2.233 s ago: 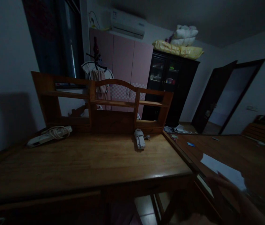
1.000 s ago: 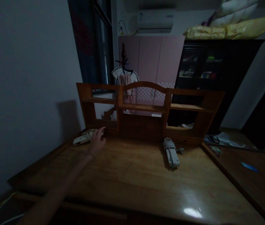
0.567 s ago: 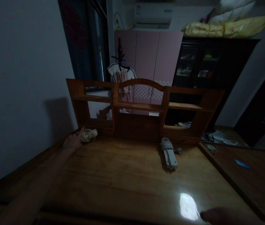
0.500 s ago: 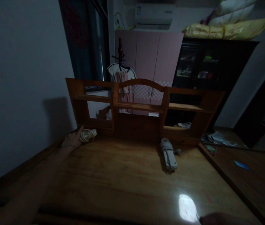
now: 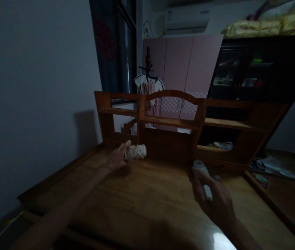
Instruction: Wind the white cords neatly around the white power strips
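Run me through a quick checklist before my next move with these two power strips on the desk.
1. Left hand has a grip on the cord-wrapped power strip: ok, fingers closed on it.
2. Cord bundled around that strip: ok.
3. Right hand has a grip on the second power strip: cannot tell; the hand lies over it and the contact is hidden.
4. Enough light on the desk: not ok, very dim.

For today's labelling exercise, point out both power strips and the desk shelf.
Left power strip (image 5: 136, 151): head view, coiled cord end.
Right power strip (image 5: 198, 166): head view, far end.
Desk shelf (image 5: 174, 92): head view, arched top rail.
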Available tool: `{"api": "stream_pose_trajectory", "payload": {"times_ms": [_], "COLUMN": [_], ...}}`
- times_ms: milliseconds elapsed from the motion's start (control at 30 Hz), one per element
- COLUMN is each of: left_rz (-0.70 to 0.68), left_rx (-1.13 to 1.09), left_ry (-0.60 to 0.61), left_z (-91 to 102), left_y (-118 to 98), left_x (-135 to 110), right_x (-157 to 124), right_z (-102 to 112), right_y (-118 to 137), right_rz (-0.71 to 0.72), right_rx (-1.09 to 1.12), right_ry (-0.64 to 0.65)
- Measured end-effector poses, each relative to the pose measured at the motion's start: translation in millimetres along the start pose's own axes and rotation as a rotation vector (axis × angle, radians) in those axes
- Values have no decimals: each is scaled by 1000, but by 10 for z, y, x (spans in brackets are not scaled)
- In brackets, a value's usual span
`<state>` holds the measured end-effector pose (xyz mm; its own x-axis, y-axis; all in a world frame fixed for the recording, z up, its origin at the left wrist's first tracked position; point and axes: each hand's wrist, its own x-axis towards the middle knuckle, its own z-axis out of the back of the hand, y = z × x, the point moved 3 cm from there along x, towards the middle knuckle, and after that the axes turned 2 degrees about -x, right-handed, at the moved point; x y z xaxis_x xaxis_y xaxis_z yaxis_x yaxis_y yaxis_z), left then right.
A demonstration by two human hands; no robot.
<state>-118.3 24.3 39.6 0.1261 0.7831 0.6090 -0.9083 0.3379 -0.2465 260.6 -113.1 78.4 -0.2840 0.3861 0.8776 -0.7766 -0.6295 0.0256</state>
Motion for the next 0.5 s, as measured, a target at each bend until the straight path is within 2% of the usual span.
{"api": "stream_pose_trajectory", "payload": {"times_ms": [100,167,233,333,500], "left_rz": [-221,-367,-504,-569,-523], "left_rx": [-23,-33,-37,-31,-36], "left_ry": [26,15,-29,-69,-21], "left_z": [-174,-289,-385,-509,-698], "left_y": [-632,-1003,-1274,-1437,-1443], "left_x": [53,21,-63,-212,-371], "right_x": [-114,-223,-337,-472,-565], "right_z": [-374,-530,-613,-667,-770], "right_y": [-205,-281,-329,-390,-392], "right_rz": [-43,-48,-49,-113,-321], "right_rx": [67,127,168,149,237], "right_ry": [117,206,270,303,379]}}
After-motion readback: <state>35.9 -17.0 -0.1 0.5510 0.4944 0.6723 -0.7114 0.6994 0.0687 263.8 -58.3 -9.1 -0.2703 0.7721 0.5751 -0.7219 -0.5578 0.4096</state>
